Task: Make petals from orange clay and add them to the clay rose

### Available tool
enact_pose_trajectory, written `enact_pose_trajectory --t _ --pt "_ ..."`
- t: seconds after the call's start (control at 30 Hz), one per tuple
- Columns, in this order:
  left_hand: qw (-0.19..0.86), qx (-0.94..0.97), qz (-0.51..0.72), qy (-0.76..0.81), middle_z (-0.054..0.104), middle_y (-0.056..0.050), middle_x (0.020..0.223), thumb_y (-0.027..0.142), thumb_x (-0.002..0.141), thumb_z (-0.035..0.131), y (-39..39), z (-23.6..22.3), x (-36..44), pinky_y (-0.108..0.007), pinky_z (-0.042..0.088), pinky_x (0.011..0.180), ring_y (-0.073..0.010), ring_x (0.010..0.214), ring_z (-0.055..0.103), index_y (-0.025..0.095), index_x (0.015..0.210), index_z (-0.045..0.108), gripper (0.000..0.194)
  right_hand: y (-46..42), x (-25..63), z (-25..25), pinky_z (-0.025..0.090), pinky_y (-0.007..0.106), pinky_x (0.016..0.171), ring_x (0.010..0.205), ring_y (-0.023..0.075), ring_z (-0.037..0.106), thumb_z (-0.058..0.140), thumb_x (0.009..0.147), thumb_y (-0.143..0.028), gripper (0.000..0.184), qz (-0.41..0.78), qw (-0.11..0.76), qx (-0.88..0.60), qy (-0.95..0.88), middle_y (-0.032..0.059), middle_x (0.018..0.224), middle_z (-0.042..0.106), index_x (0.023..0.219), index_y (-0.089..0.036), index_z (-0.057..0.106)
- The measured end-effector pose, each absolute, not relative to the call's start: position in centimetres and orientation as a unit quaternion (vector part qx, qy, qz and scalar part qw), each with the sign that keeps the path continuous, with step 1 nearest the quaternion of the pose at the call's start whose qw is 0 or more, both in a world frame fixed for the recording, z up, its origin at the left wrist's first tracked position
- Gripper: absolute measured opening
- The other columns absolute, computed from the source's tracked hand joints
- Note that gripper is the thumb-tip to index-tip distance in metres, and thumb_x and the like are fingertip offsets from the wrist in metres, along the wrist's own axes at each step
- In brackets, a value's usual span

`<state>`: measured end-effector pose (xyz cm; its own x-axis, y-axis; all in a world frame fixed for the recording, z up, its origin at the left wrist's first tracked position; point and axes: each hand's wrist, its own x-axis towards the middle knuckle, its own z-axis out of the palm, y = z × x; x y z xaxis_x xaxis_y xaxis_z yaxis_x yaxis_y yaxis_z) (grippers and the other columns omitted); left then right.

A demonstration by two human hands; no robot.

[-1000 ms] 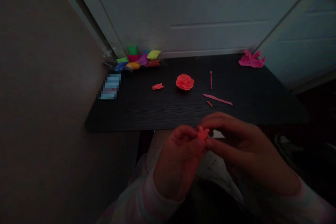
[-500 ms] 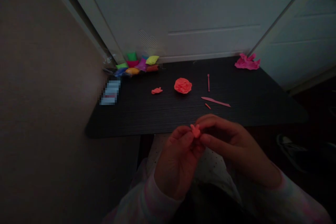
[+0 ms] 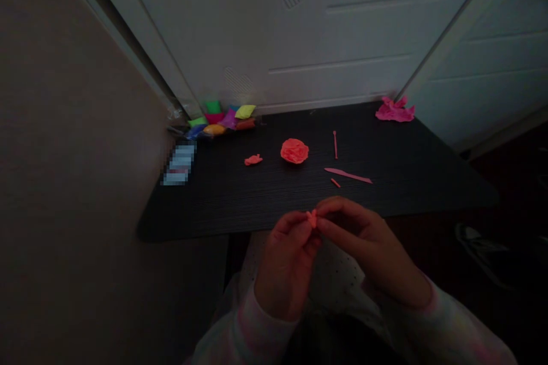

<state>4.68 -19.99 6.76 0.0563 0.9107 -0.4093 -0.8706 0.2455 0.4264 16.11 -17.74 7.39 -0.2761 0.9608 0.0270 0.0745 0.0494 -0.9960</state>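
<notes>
Between the fingertips of both hands sits a small orange-pink clay piece (image 3: pixel 312 218) with two short prongs pointing up. My left hand (image 3: pixel 287 259) pinches it from the left side, and the thumb and forefinger of my right hand (image 3: pixel 363 234) close on it from the right. Both hands are just off the near edge of the dark table (image 3: pixel 205 199), above my lap. Beyond them on the table lie a ruffled orange-pink clay flower (image 3: pixel 294 151), a small clay lump (image 3: pixel 253 159), and a short clay stick (image 3: pixel 335 182).
Right of the flower lie a pink clay knife (image 3: pixel 349 175) and a thin pink modelling tool (image 3: pixel 335 144). Several coloured clay packets (image 3: pixel 214 129) are piled at the back left. A crumpled pink piece (image 3: pixel 396 110) is at the back right, against the white door (image 3: pixel 214 28).
The camera view has tilted, so the table appears lower. My right fingers have drawn closer around the clay piece, and less of it shows between the hands.
</notes>
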Motion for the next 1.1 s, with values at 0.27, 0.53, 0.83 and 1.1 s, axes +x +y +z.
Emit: enact_pose_trajectory --t 0.27,0.53,0.83,1.1 --pt "0.689 -0.022 0.617 0.379 0.067 -0.004 0.068 0.003 0.065 0.063 -18.3 6.2 4.1 -0.015 0.050 0.053 -0.0089 0.059 0.062 0.011 0.066 0.066 0.009 -10.6 20.7 4.5 0.044 0.032 0.075 0.084 0.0180 0.056 0.047 0.081 -0.035 0.024 0.215 0.309 -0.609 -0.698 0.0057 0.094 0.062 0.093 -0.019 0.060" --pt "0.670 -0.051 0.605 0.427 0.066 -0.006 0.067 -0.005 0.071 0.052 -17.2 6.6 3.9 -0.016 0.051 0.053 -0.0091 0.058 0.062 0.011 0.065 0.062 0.020 -4.9 24.1 2.9 0.044 0.029 0.064 0.070 0.0177 0.059 0.059 0.071 -0.034 0.017 0.224 0.177 -0.594 -0.752 0.0046 0.078 0.063 0.076 -0.019 0.065" --pt "0.687 -0.039 0.583 0.432 0.066 -0.004 0.068 -0.006 0.070 0.054 -16.6 6.5 3.7 -0.016 0.052 0.055 -0.0088 0.059 0.063 0.012 0.069 0.061 0.019 -5.3 23.5 3.1 0.039 0.028 0.057 0.062 0.0175 0.055 0.049 0.077 -0.047 0.032 0.217 0.152 -0.609 -0.748 0.0053 0.067 0.061 0.067 -0.018 0.062" --pt "0.679 -0.033 0.595 0.429 0.065 -0.005 0.071 -0.005 0.074 0.050 -17.0 7.4 3.5 -0.017 0.051 0.056 -0.0093 0.061 0.062 0.011 0.069 0.062 0.021 -5.8 24.1 2.6 0.039 0.027 0.059 0.062 0.0164 0.055 0.050 0.076 -0.031 0.013 0.242 0.245 -0.631 -0.695 0.0028 0.067 0.059 0.070 -0.020 0.054"
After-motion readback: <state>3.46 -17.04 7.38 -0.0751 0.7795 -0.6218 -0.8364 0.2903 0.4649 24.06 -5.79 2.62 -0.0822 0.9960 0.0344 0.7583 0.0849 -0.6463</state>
